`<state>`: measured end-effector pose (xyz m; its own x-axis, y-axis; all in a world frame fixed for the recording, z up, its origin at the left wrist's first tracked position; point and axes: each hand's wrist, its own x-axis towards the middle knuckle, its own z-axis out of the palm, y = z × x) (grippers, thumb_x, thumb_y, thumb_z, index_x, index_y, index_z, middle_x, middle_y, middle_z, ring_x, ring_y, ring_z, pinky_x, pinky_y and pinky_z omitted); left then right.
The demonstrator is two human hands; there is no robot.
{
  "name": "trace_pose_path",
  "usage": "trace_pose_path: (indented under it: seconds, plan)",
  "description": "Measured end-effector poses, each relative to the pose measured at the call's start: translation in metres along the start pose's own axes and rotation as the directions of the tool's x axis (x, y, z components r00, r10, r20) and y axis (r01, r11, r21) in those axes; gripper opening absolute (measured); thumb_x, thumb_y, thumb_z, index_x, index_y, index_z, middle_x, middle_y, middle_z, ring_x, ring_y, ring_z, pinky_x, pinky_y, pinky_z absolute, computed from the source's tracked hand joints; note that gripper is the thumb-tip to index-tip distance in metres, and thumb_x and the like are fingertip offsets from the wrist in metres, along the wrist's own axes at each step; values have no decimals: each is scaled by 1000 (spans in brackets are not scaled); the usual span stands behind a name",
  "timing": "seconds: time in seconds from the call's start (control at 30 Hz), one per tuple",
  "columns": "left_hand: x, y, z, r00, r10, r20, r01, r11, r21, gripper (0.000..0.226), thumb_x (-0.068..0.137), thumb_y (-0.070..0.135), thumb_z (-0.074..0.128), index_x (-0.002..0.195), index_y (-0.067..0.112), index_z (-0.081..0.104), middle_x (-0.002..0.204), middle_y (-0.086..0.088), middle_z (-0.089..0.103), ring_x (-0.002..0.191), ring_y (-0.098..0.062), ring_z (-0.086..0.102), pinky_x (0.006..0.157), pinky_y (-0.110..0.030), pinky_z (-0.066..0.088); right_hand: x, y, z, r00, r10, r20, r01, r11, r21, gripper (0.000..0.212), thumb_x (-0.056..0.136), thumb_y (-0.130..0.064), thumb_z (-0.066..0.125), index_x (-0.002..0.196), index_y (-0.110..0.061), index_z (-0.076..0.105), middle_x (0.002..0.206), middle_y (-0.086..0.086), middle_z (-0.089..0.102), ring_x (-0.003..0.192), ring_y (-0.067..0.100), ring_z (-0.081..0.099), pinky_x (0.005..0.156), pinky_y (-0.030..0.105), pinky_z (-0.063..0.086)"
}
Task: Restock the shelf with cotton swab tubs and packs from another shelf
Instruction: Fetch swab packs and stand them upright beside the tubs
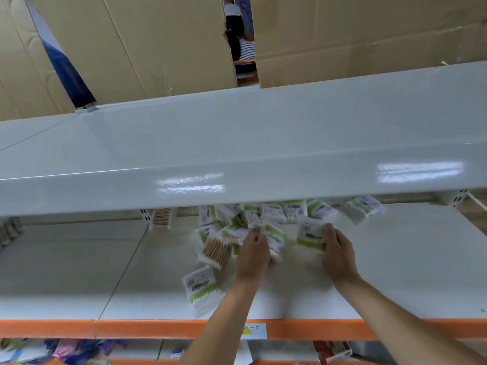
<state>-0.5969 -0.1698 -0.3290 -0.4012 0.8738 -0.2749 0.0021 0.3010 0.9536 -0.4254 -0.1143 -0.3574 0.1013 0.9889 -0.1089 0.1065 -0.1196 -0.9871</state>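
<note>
Several cotton swab packs with green-and-white labels lie scattered at the back of the white middle shelf (395, 272). My left hand (254, 248) grips one pack (275, 238) in the pile. My right hand (338, 251) grips another pack (311, 234) by its right edge. A pack with wooden sticks showing (216, 250) lies left of my left hand. One loose pack (200, 289) sits nearer the front edge. More packs (365, 208) line the back, partly hidden by the upper shelf.
A bare white upper shelf (237, 143) overhangs the packs. Cardboard sheets (163, 43) stand behind it, with a person visible through a gap. An orange rail (131, 328) with a price label edges the middle shelf. Mixed goods lie on the shelf below.
</note>
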Motion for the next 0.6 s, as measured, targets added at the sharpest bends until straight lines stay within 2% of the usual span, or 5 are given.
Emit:
trace_pose_path:
  seconds: [0.17, 0.3, 0.43, 0.53, 0.6]
  plan:
    - [6, -13, -4, 994, -112, 8, 112, 993, -31, 35, 88, 41, 41, 90, 12, 61, 91, -18, 66, 84, -29, 65, 73, -44, 51, 0, -5, -5, 993, 99, 66, -99, 995, 2, 49, 104, -50, 34, 93, -15, 65, 83, 6, 70, 68, 14, 65, 55, 26, 44]
    - [3, -14, -8, 996, -47, 72, 48, 999, -13, 32, 74, 33, 68, 99, 12, 67, 91, -15, 72, 80, -22, 71, 75, -45, 60, 1, 0, -9, 995, 18, 95, -6, 993, -122, 37, 102, -50, 42, 109, -18, 59, 94, 4, 68, 83, 18, 65, 64, 34, 48]
    - [3, -22, -16, 993, -86, 82, 98, 982, -159, 30, 84, 6, 66, 113, 9, 60, 108, -14, 68, 97, -27, 69, 82, -45, 60, 2, 2, -16, 977, -30, 212, 70, 980, -184, 27, 97, -42, 56, 123, -41, 52, 65, -5, 62, 54, 6, 58, 53, 26, 45]
    - [1, -22, -21, 988, -126, 90, 146, 950, -275, 29, 87, -1, 63, 114, 6, 58, 113, -17, 67, 105, -32, 67, 88, -49, 58, 10, -9, -20, 967, 50, 250, -21, 993, -117, 36, 97, -29, 52, 124, -52, 56, 72, -5, 67, 63, 8, 62, 54, 23, 47]
    - [-1, -21, -23, 987, -133, 95, 156, 939, -306, 32, 88, -2, 62, 118, 4, 57, 117, -19, 67, 108, -33, 66, 89, -50, 57, 14, -14, -22, 943, 143, 301, -165, 985, 49, 43, 95, -17, 51, 129, -42, 58, 91, 4, 71, 78, 21, 68, 60, 29, 52]
